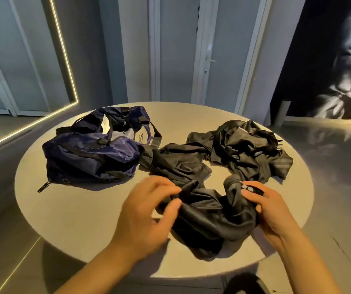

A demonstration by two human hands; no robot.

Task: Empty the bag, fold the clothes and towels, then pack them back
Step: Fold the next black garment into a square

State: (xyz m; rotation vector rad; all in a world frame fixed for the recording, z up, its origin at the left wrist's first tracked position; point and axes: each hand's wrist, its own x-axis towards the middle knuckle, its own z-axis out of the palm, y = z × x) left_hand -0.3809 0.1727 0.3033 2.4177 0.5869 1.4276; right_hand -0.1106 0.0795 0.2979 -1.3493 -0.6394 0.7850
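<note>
Now both hands hold a black cloth near the front edge of the round counter. The left hand pinches its left side with thumb and fingers. The right hand grips its right side with curled fingers. A second cloth lies in the middle. A heap lies by the far right edge. The blue bag sits open by the left edge.
</note>
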